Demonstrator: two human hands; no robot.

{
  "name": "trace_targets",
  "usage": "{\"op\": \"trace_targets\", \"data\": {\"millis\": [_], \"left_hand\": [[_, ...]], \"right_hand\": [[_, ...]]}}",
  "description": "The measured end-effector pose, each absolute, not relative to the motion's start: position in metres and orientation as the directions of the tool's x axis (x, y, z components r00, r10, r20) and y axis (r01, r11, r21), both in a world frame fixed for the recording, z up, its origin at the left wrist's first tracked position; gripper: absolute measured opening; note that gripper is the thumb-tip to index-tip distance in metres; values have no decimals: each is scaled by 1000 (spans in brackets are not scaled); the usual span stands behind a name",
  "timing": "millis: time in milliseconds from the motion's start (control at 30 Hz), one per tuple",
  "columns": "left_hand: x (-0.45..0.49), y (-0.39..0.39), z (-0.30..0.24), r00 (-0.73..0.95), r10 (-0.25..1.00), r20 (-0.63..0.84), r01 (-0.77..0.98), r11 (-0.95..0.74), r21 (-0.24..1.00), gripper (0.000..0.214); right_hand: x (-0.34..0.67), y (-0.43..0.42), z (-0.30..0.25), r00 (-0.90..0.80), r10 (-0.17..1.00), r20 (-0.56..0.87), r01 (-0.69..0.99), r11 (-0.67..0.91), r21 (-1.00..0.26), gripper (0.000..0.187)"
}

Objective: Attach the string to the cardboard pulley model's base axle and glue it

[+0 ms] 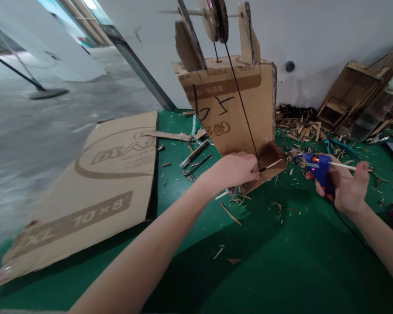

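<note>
A tall cardboard structure stands on the green mat, with cardboard wheels on a thin axle at its top and a black string running down its face. My left hand is closed, pinching a thin wooden stick where the string ends, at the small cardboard tray at the structure's foot. My right hand is wrapped round a blue glue gun, nozzle pointing left toward the tray, a white glue stick jutting from its back. The two hands are apart.
A large flat cardboard sheet printed "10×8" lies at the left. Wood splinters and sticks litter the mat around the structure. A cardboard box frame leans on the white wall at the right. The glue gun's black cord trails right.
</note>
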State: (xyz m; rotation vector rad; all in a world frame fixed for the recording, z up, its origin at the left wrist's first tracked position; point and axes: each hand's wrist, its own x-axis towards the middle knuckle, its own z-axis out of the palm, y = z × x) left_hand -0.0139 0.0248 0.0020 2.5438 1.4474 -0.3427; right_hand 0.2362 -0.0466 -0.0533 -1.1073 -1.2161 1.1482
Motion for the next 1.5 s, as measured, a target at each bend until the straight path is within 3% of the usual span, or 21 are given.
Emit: {"op": "trace_targets", "data": {"millis": [200,533,767,1067,1333,1500], "left_hand": [[-14,24,1,497,821,-280,853,-522,-14,24],[-19,24,1,502,810,-303,849,-528,-5,22],[-19,22,4,503,812,-296,857,-514,46,16],[-17,19,7,496,807,-322,854,-520,14,18],[-16,17,8,491,811,-319,853,-522,-13,19],[-16,17,6,488,814,-315,855,-519,-16,20]], "right_hand": [[234,-38,-54,57,995,87,-53,90,-995,92],[228,-13,-35,-72,994,77,-15,76,-997,88],[221,-2,-38,-9,999,45,-29,44,-999,83],[215,2,-42,-1,999,44,-107,44,-993,72],[210,-2,-41,8,997,78,-88,79,-993,85],[211,0,-44,-9,997,78,-87,77,-993,84]]}}
